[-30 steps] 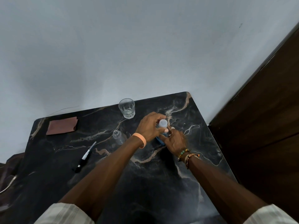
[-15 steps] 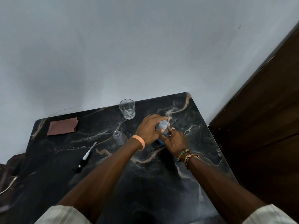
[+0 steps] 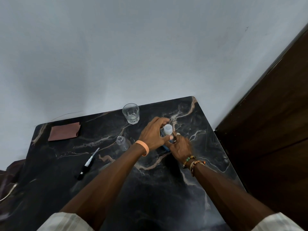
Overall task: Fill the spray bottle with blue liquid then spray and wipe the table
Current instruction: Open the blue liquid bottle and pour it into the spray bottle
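Mostly hidden blue bottle [image 3: 165,148]: left hand [image 3: 153,135] pinches white cap [image 3: 167,129], right hand [image 3: 180,148] grips its body.

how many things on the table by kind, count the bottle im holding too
Bottles: 2, the small clear bottle and the white-capped blue bottle held by the left hand and right hand
Glasses: 1, the tumbler
Cloths: 1, the brown cloth
Spray heads: 1, the spray head lying loose
Total: 5
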